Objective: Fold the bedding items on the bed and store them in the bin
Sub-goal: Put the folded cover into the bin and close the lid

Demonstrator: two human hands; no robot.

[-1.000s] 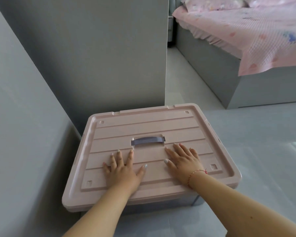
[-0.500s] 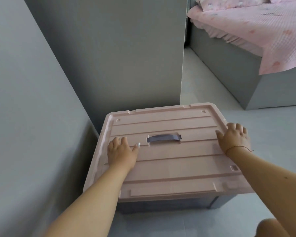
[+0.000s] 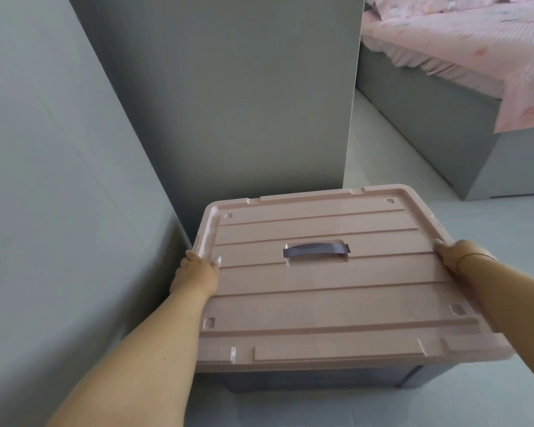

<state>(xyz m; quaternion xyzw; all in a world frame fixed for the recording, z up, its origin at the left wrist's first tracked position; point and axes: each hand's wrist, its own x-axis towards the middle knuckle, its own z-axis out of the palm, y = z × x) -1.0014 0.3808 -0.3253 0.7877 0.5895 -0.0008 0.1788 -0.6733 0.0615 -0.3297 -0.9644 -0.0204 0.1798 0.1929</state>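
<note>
A grey storage bin (image 3: 318, 380) stands on the floor in a corner, covered by a pink ribbed lid (image 3: 330, 291) with a grey handle (image 3: 316, 250) in its middle. My left hand (image 3: 195, 274) grips the lid's left edge, thumb on top and fingers curled under the rim. My right hand (image 3: 463, 257) holds the lid's right edge the same way. The bin's contents are hidden under the lid. At the top right, the bed (image 3: 444, 134) carries pink bedding (image 3: 463, 47) that hangs over its corner.
A grey wall (image 3: 43, 195) runs along the left and a grey cabinet panel (image 3: 228, 97) stands right behind the bin. Pale floor (image 3: 506, 241) stretches between the bin and the bed's grey base.
Both hands have slid outward from the lid's top, near the handle, to its left and right edges and closed on the rim. My view has come closer to the bin.
</note>
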